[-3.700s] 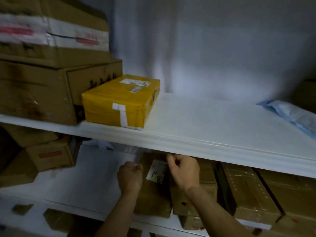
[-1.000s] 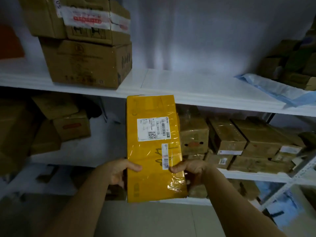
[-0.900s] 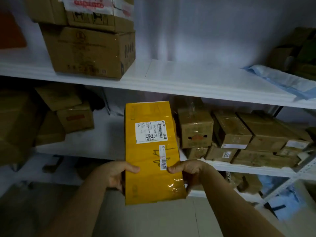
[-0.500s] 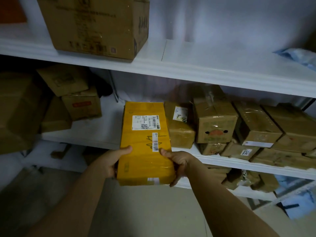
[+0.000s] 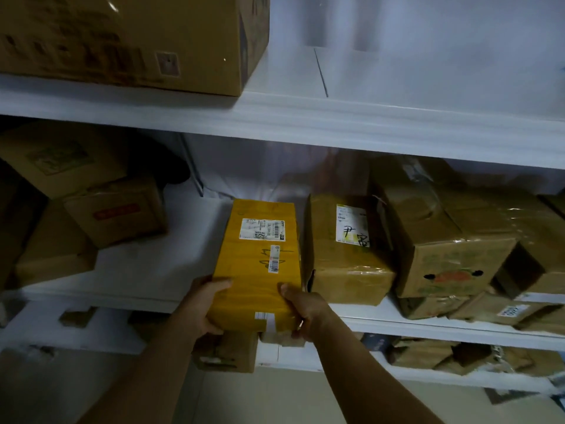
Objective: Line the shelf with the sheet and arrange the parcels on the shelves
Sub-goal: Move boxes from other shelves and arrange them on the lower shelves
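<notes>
- My left hand [image 5: 203, 307] and right hand [image 5: 305, 310] grip the near end of a yellow parcel [image 5: 260, 261], thumbs on top, fingers curled underneath.
- The parcel's far end lies over the white sheet [image 5: 146, 270] lining the middle shelf [image 5: 428, 330]; its near end overhangs the edge.
- Just right of it sits a brown taped parcel [image 5: 345, 252] bearing a white label.
- A large cardboard box [image 5: 131, 38] rests on the upper shelf [image 5: 336, 123].

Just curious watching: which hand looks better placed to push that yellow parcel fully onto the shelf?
Probably the left hand: it grips the yellow parcel on its open side, while the right hand is crowded by the brown parcel.
</notes>
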